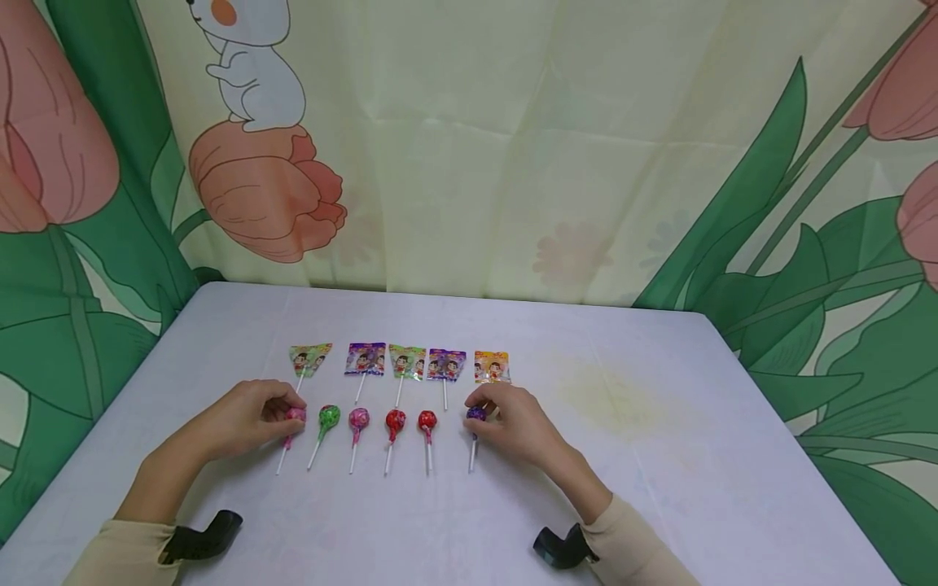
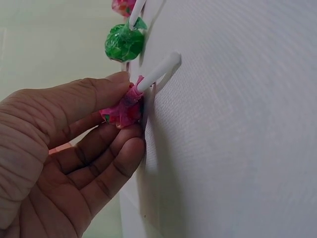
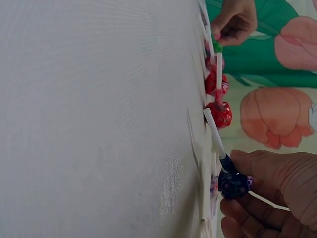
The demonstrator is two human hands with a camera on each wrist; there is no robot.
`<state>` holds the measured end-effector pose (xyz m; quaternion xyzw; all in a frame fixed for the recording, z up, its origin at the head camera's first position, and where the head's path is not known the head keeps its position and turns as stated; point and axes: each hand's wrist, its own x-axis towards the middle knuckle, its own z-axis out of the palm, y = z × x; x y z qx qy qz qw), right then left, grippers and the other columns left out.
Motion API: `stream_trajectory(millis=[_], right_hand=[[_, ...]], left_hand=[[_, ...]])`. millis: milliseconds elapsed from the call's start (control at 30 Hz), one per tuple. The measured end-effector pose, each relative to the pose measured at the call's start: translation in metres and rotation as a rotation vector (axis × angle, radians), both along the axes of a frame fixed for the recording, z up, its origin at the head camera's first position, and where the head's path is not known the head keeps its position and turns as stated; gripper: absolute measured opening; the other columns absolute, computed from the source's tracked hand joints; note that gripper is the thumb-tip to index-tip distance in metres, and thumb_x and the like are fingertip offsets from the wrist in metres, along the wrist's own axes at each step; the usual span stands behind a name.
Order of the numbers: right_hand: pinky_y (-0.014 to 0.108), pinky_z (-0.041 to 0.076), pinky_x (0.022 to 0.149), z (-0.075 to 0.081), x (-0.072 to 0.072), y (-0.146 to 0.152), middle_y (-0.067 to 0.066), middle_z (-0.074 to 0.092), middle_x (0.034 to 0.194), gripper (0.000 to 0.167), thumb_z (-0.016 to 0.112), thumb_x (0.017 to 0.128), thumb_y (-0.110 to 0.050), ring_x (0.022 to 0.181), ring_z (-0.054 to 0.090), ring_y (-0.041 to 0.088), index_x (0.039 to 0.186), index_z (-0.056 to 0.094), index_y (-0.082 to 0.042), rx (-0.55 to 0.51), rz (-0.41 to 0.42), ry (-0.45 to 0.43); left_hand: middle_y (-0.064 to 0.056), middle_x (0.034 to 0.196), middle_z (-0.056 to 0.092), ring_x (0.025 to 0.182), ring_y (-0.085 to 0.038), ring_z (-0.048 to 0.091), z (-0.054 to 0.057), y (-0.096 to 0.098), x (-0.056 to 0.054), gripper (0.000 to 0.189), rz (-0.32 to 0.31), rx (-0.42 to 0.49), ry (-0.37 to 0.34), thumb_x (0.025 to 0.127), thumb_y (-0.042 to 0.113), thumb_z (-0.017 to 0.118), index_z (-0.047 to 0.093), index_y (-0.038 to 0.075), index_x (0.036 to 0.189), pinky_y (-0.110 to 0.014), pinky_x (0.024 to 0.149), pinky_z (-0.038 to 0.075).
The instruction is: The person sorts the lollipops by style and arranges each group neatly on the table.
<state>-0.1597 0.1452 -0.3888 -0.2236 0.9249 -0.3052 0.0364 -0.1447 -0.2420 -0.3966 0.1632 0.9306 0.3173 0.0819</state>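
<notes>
At the left end of the front row, my left hand (image 1: pixel 252 421) pinches a pink lollipop (image 2: pixel 124 111) by its wrapped head, thumb on one side and fingertips on the other. My right hand (image 1: pixel 516 423) holds a purple lollipop (image 3: pixel 233 182) the same way at the row's right end. Both white sticks point toward me. Between the hands lie a green lollipop (image 1: pixel 329 417), another pink lollipop (image 1: pixel 359 418) and two red lollipops, one left (image 1: pixel 395 421) and one right (image 1: pixel 427 420). A gap separates the right red one from the purple one.
Behind them runs a row of flat-wrapped lollipops: green (image 1: pixel 309 358), purple (image 1: pixel 365 358), green (image 1: pixel 406 361), purple (image 1: pixel 446 364) and orange (image 1: pixel 492 366). A white cloth covers the table (image 1: pixel 659 488). A printed curtain (image 1: pixel 469 163) hangs behind the far edge.
</notes>
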Motion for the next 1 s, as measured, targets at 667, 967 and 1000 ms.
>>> stream_trajectory(millis=[667,967,1000], right_hand=[[0.033,0.052,0.078,-0.004,0.001,-0.018,0.001,0.073,0.103,0.018,0.079,0.09,-0.014,0.089,0.064,0.013,0.106,0.073,-0.008,0.038,0.073,0.019],[0.033,0.053,0.08,-0.005,0.003,-0.02,0.001,0.073,0.103,0.02,0.078,0.091,-0.02,0.089,0.065,0.013,0.108,0.073,-0.009,0.071,0.056,0.009],[0.033,0.053,0.08,-0.005,0.004,-0.02,0.0,0.072,0.103,0.021,0.078,0.091,-0.021,0.09,0.065,0.014,0.108,0.073,-0.01,0.073,0.052,0.011]], left_hand=[[0.005,0.083,0.062,0.078,-0.014,0.054,-0.002,-0.001,0.0,0.018,-0.004,-0.003,0.012,0.086,0.014,0.082,0.072,0.007,0.1,-0.023,0.067,0.05],[0.006,0.083,0.061,0.078,-0.011,0.053,-0.003,-0.001,0.004,0.019,0.011,-0.023,0.066,0.086,0.015,0.083,0.072,0.008,0.101,-0.022,0.067,0.05],[0.006,0.083,0.061,0.078,-0.011,0.053,-0.004,-0.001,0.005,0.02,0.012,-0.028,0.073,0.086,0.015,0.083,0.072,0.008,0.101,-0.022,0.067,0.05]])
